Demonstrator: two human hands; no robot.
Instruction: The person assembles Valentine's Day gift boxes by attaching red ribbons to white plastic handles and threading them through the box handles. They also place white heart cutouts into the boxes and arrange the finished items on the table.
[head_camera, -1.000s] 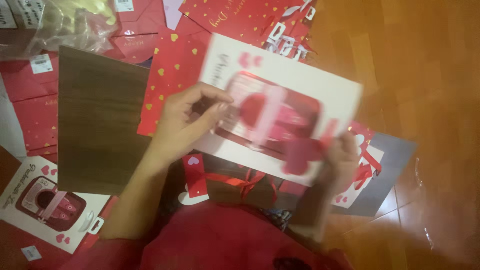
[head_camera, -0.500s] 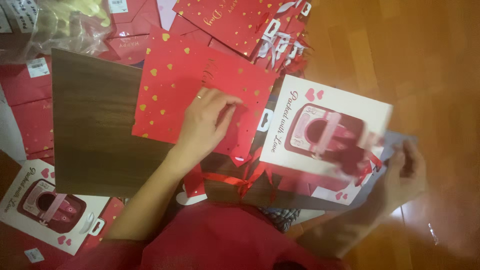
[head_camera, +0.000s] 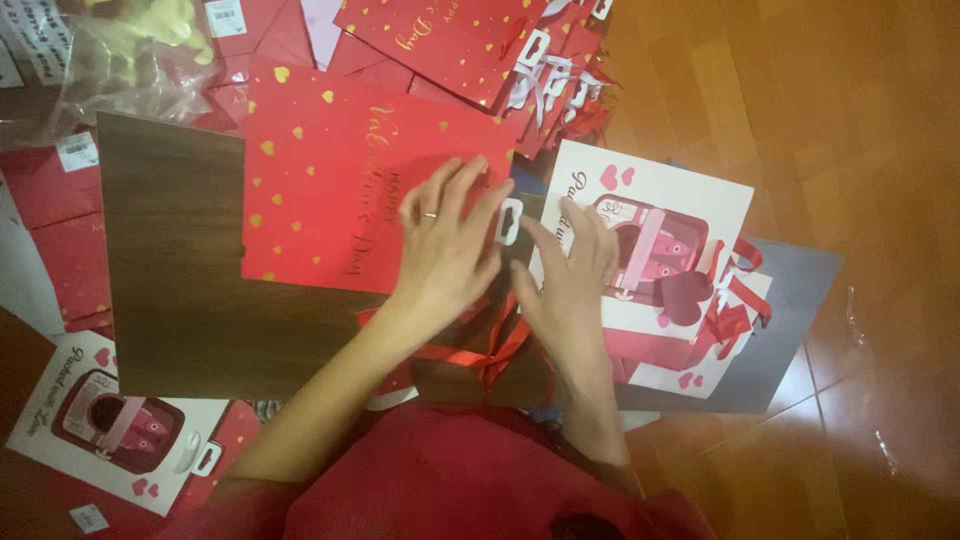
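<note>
My left hand (head_camera: 450, 240) lies flat, fingers spread, on the right edge of a red paper bag with gold hearts (head_camera: 340, 190) that rests on a dark wooden board (head_camera: 170, 300). A ring is on one finger. My right hand (head_camera: 575, 270) rests open just beside it, its fingertips on the left edge of a white gift bag with a pink-red picture (head_camera: 660, 260). A white handle tab (head_camera: 511, 222) sits between the two hands. Red ribbon (head_camera: 495, 350) lies under my wrists.
A pile of red bags with white tabs (head_camera: 480, 40) lies at the top. Another white picture bag (head_camera: 110, 430) sits at the lower left. A grey sheet (head_camera: 790, 300) lies under the white bag, on an orange wooden floor (head_camera: 860, 130). Crumpled clear plastic (head_camera: 110, 70) is at the top left.
The white picture bag went from both hands to the right pile and was let go. My left hand moved onto the red bag, and my right hand came back beside it.
</note>
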